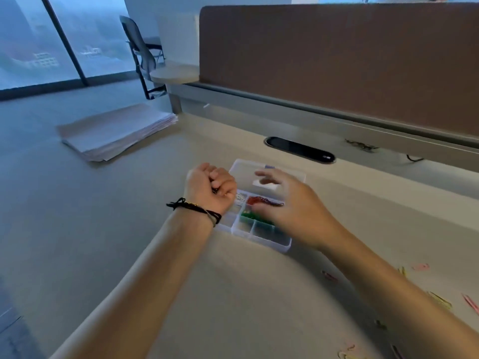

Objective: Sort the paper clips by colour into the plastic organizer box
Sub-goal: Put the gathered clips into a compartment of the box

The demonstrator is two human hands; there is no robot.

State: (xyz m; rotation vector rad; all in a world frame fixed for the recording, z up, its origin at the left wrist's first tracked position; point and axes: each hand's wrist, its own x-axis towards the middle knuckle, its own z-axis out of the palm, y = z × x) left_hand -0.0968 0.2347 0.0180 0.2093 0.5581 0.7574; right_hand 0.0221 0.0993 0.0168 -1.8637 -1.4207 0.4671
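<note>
Right hand (287,200) hovered spread over the box (259,239), left hand (210,189) fisted on dark clips; red, green, white sorted, loose clips (440,300) remained.

Clear organizer box (282,246) open, w/ sorted clips (261,201).

The organizer box (261,237) is clear, colourless plastic with a small blue-violet latch at its far edge. Inside it, one compartment holds red paper clips (261,201), another green paper clips (250,216), and a third white paper clips (240,199). Loose pink paper clips (470,303) and yellow paper clips (440,299) lie on the beige desk (233,294). The wrist of the left hand (208,189) wears a black cord bracelet (194,209) with small gold beads. The partition panel (337,60) is brown.
</note>
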